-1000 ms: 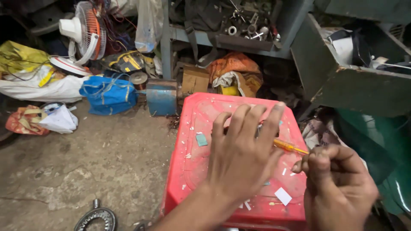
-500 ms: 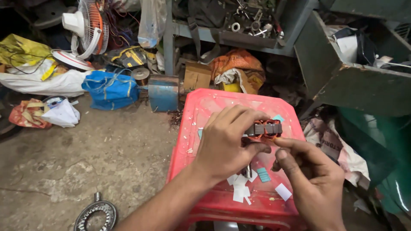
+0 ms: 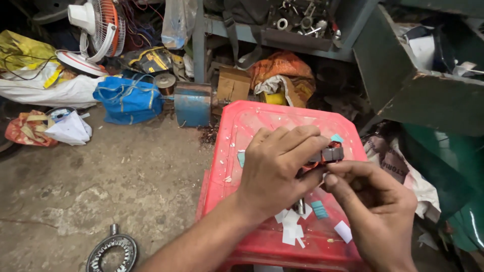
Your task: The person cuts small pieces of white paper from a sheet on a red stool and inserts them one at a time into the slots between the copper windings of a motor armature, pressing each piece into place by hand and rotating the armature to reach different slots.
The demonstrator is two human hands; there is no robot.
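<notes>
Seen from my head camera, looking down: along the back, a grey metal shelf (image 3: 282, 38) holds a tray heaped with bolts, rings and other small metal parts. To the right, a dark green metal box (image 3: 418, 93) stands tilted open, with white and dark items inside that I cannot make out. On the concrete floor at left sit a tied blue bag (image 3: 128, 100), a blue metal can (image 3: 193, 104) and a small cardboard box (image 3: 233, 84); their contents are hidden. A white table fan (image 3: 93, 32) stands further back, and a round toothed metal ring (image 3: 112, 250) lies near the bottom edge.

In front of me is a red plastic stool (image 3: 262, 126), its top scattered with white and teal paper scraps (image 3: 291, 227).

My left hand (image 3: 275, 171) is curled tightly around a small motor armature (image 3: 327, 154), dark with copper-coloured windings, held just above the stool; its metal shaft pokes out below my palm. My right hand (image 3: 375, 209) is closed, the thumb tip pressing against the underside of the armature. Whether those fingers also pinch something small, I cannot tell.
</notes>
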